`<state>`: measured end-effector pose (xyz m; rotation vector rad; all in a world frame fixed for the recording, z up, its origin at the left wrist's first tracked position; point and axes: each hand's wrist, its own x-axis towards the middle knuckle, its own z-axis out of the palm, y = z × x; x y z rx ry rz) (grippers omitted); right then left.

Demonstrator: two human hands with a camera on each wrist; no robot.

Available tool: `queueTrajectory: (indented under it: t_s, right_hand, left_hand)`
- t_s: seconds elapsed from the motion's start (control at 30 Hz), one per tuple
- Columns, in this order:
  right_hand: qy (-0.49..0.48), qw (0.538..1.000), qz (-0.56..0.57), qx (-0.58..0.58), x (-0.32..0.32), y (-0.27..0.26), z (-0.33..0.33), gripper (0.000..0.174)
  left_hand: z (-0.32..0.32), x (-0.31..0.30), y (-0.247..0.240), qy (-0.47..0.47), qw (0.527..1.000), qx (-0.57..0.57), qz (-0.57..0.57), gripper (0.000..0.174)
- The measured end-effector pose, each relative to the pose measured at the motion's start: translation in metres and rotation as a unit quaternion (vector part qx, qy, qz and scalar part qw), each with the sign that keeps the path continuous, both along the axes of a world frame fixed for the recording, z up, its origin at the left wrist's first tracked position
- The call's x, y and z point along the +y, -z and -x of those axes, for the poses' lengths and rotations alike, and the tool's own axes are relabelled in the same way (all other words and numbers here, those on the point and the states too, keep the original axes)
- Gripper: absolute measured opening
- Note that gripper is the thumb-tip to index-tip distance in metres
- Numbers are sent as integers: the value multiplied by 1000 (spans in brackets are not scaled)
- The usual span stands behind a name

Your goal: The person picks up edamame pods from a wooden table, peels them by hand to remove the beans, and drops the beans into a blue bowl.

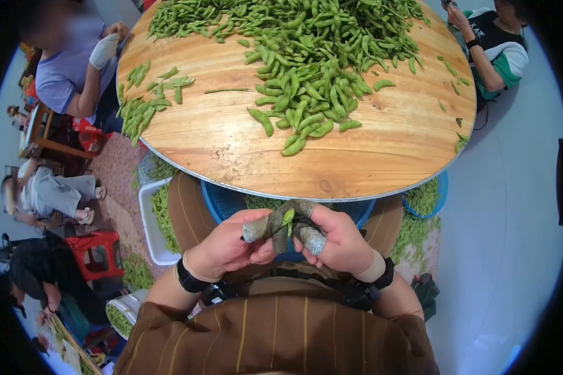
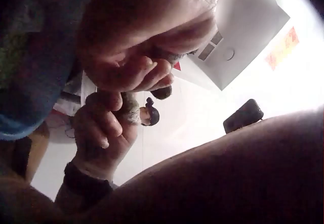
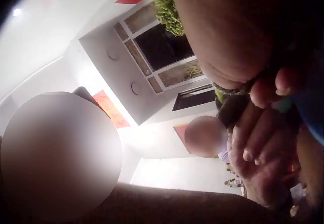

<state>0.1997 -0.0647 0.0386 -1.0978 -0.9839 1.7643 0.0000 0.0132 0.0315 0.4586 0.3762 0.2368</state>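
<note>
Over my lap, just below the table edge, my left hand [image 1: 225, 240] and right hand [image 1: 343, 242] meet at the fingertips. Grey covers wrap the thumbs and forefingers. Between them they pinch a small green edamame pod [image 1: 287, 217], whose lower part is hidden by the fingers. From the left wrist, the left hand [image 2: 147, 21] shows above the right hand [image 2: 104, 138], with the other fingers curled. From the right wrist, the right hand [image 3: 223, 37] appears dark and close, with the left hand [image 3: 263, 153] facing it. A blue basin [image 1: 218, 201] sits beneath the hands.
A round wooden table [image 1: 231, 153] carries a large heap of edamame pods [image 1: 319, 75]. A white tub [image 1: 150, 231] of pods stands left and a blue basket [image 1: 444, 195] right. Other people sit around, one wearing a white glove [image 1: 104, 51]. A red stool [image 1: 100, 253] stands at left.
</note>
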Motion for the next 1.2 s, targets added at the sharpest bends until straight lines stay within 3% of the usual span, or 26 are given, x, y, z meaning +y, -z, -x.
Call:
queueTrajectory:
  t_s: [0.07, 0.2, 0.33, 0.4, 0.53, 0.6, 0.63, 0.67, 0.7, 0.73, 0.77, 0.83, 0.87, 0.93, 1.0, 1.07, 1.2]
  right_hand:
    - [-1, 1000, -16, -18, -1, 0, 0, 35]
    - [39, 997, 52, 39, 1, -3, -3, 24]
    - [61, 993, 48, 87, 2, 3, 1, 18]
    - [49, 996, 20, 73, 1, 3, 2, 16]
    - [30, 995, -1, 98, 1, 0, 6, 12]
    - [51, 995, 13, 81, 0, 7, 5, 11]
    - [74, 995, 27, 65, -1, 10, 5, 10]
    - [75, 995, 27, 64, -2, 10, 6, 10]
    - [75, 995, 38, 52, -2, 10, 7, 11]
    - [75, 995, 49, 40, -2, 11, 9, 12]
    - [77, 995, 49, 42, -3, 12, 10, 12]
    - [82, 995, 53, -1, -2, 14, 12, 13]
    - [81, 995, 54, 1, -2, 14, 13, 13]
    - [87, 993, 29, -69, -2, 15, 15, 15]
    - [90, 993, 45, -66, -4, 15, 15, 15]
    - [95, 992, 62, -62, -7, 16, 15, 15]
    - [83, 992, 80, -41, -10, 20, 16, 13]
  left_hand:
    - [-2, -3, -1, -22, 998, 51, -38, 26]
    - [-5, -7, -1, -37, 979, 147, -139, 27]
    - [-7, -9, 7, -21, 978, 135, -160, 24]
    - [-5, -7, 17, 6, 997, -38, 71, 24]
    - [-3, -11, 23, 33, 984, -104, 139, 24]
    - [-2, -11, 25, -19, 998, 38, -48, 21]
    - [-3, -12, 23, -18, 998, 36, -49, 21]
    - [-5, -13, 18, -65, 939, 131, -312, 19]
    - [-6, -14, 11, -108, 801, 215, -548, 20]
    - [-1, -11, 0, -78, 715, 242, -651, 22]
    - [0, -10, 2, -76, 715, 241, -652, 22]
    - [2, -9, 7, -86, 495, 209, -839, 25]
    - [1, -12, 6, -92, 470, 214, -851, 29]
    - [-1, -16, 11, -96, 462, 217, -855, 29]
    - [-1, -17, 12, -100, 454, 216, -859, 29]
    - [-2, -20, 9, -99, 523, 210, -820, 31]
    - [3, -16, 13, -90, 531, 196, -820, 33]
